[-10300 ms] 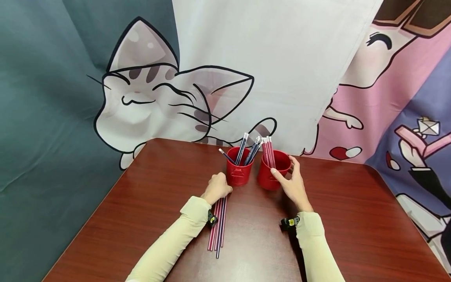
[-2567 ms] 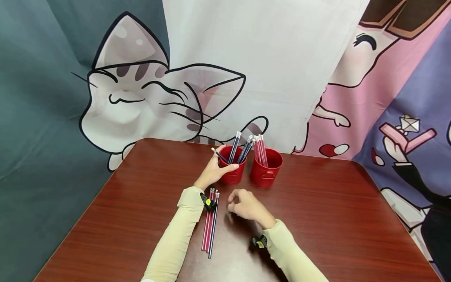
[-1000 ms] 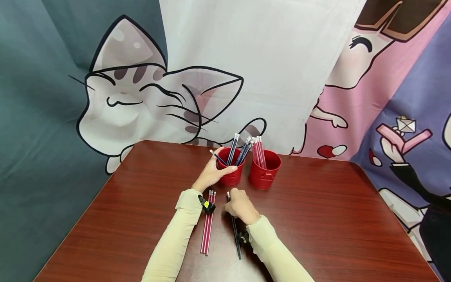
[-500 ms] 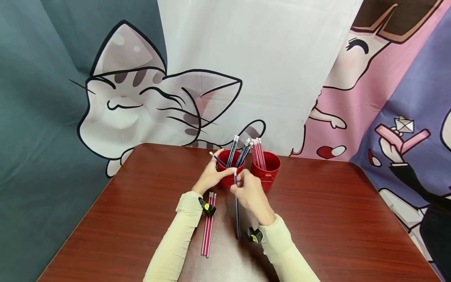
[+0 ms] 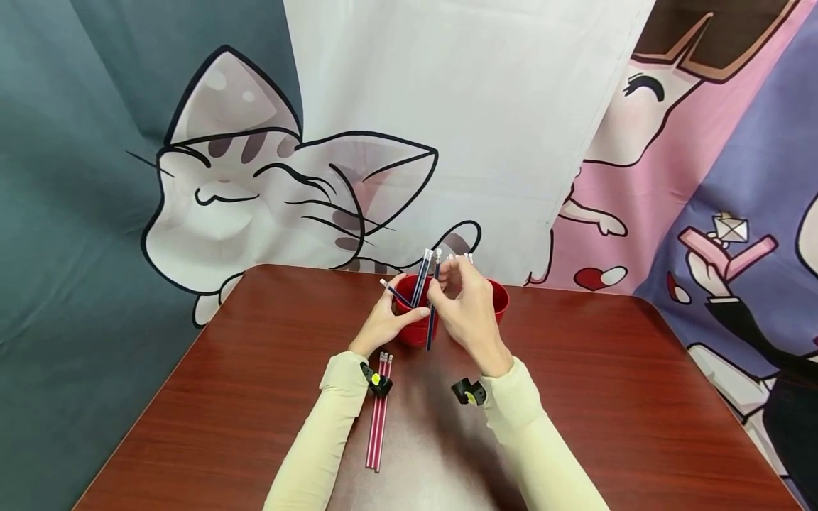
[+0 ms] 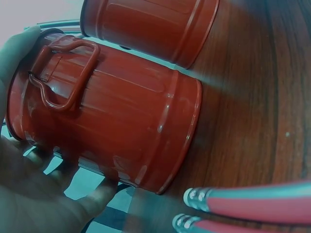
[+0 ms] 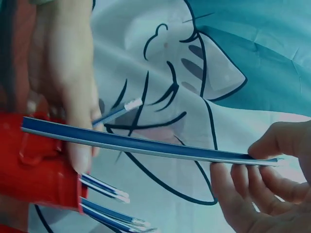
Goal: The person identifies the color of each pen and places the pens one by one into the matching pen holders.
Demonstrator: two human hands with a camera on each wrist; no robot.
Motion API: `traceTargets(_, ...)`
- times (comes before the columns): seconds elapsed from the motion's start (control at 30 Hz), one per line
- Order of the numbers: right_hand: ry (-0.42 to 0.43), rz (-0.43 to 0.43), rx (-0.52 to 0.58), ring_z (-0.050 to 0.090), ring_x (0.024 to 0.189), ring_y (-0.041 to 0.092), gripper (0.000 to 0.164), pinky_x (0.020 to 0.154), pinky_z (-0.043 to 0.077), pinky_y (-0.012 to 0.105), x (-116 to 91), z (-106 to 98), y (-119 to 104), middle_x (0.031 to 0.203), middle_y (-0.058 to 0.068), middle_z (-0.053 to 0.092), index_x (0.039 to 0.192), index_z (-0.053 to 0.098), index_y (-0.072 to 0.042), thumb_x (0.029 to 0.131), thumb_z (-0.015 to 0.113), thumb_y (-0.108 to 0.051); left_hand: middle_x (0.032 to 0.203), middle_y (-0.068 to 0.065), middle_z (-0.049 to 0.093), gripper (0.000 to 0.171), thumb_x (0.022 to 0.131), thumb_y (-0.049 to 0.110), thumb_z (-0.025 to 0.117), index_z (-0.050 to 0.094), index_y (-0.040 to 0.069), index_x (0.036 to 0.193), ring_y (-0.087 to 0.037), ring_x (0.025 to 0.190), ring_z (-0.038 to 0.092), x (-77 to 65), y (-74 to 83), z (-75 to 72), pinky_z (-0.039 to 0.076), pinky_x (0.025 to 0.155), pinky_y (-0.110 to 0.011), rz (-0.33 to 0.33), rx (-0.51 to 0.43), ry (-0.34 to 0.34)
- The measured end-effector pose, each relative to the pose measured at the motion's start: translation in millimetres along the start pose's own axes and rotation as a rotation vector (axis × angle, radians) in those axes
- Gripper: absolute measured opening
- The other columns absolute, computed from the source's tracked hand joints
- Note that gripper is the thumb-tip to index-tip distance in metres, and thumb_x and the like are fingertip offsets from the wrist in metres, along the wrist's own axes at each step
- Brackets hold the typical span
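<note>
My left hand holds the left red bucket, thumb across the front near the rim and fingers round the far side. Dark blue pencils with white eraser ends stand in that bucket, one leaning out to the left. In the right wrist view, my right hand pinches a single dark blue pencil near its eraser end. In the head view that pencil hangs nearly upright in front of the left bucket, its lower end below the rim. The right red bucket is partly hidden behind my right hand.
Three pink pencils lie side by side on the brown table, partly under the left wrist's camera. White ends of pencils in the right bucket peek over the right hand. A printed cloth hangs behind the table.
Earlier my left hand was at the table pencils and my right on the right bucket. Since then the left took the left bucket; the right separated a dark pencil and raised it to that bucket.
</note>
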State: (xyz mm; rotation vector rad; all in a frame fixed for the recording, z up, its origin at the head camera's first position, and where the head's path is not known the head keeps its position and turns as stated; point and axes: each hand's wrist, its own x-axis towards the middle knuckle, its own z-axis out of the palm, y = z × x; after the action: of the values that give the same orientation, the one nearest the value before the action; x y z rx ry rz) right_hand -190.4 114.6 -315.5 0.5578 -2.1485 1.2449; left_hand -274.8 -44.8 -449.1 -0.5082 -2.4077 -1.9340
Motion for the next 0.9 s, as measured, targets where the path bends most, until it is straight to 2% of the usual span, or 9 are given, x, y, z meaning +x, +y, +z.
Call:
traceTargets(0.13,0.051,-0.067,-0.018,0.058,0.071,0.014,0.014,0.058,0.051,0.033,16,-1,0,0.082,0.004,0.059,0.093,0.055,-0.004,0.08,0.06,-0.006,0.134,-0.001,0.044,0.082,0.075,0.042,0.073,0.026,0.029,0.142,-0.02,0.121,0.043,-1.4,5.5,-2.4,0.038,0.099,-0.045,-0.007,-0.017,-0.024)
traceTargets(0.27,0.07,-0.105,-0.014,0.059,0.073,0.013,0.015,0.059,0.053,0.031,28,0,1,0.084,0.005,0.06,0.095,0.055,-0.004,0.081,0.06,-0.008,0.135,-0.011,0.042,0.078,0.08,0.031,0.071,0.026,0.021,0.142,-0.028,0.123,0.041,-9.2,23.8,-5.1,0.04,0.097,-0.044,0.01,-0.014,-0.063)
traceTargets(0.5,0.117,-0.116,0.033,0.062,0.073,0.015,0.014,0.062,0.055,0.031,45,5,10,0.085,0.008,0.061,0.095,0.055,-0.001,0.082,0.059,-0.004,0.137,-0.008,0.04,0.08,0.079,0.037,0.07,0.024,0.022,0.143,-0.026,0.125,0.038,-13.5,32.3,-4.7,0.039,0.098,-0.046,-0.044,0.011,-0.063)
traceTargets(0.57,0.122,-0.11,0.018,0.063,0.074,0.013,0.014,0.063,0.054,0.028,47,7,16,0.086,0.006,0.06,0.096,0.054,-0.003,0.083,0.059,-0.006,0.138,-0.01,0.039,0.079,0.08,0.036,0.069,0.024,0.021,0.143,-0.026,0.125,0.037,-15.4,38.1,-5.5,0.04,0.098,-0.045,-0.048,0.018,-0.071)
traceTargets(0.7,0.13,-0.101,-0.001,0.062,0.074,0.013,0.015,0.062,0.055,0.032,43,16,30,0.086,0.006,0.059,0.096,0.054,-0.003,0.083,0.059,-0.009,0.138,-0.01,0.039,0.079,0.08,0.035,0.069,0.024,0.022,0.143,-0.027,0.125,0.038,-14.7,38.6,-6.6,0.04,0.097,-0.044,-0.037,0.018,-0.078)
traceTargets(0.77,0.123,-0.093,-0.009,0.061,0.074,0.014,0.015,0.062,0.054,0.034,39,21,38,0.087,0.007,0.059,0.096,0.054,-0.003,0.084,0.059,-0.009,0.138,-0.012,0.04,0.08,0.08,0.033,0.07,0.023,0.019,0.143,-0.028,0.125,0.038,-13.4,36.1,-6.7,0.04,0.098,-0.045,-0.022,0.009,-0.079)
traceTargets(0.9,0.097,-0.077,-0.033,0.06,0.077,0.014,0.015,0.061,0.053,0.033,28,29,51,0.089,0.007,0.058,0.097,0.054,-0.004,0.084,0.059,-0.009,0.136,-0.008,0.042,0.082,0.078,0.035,0.072,0.024,0.021,0.143,-0.025,0.124,0.039,-7.5,20.8,-5.0,0.039,0.098,-0.047,-0.015,-0.017,-0.065)
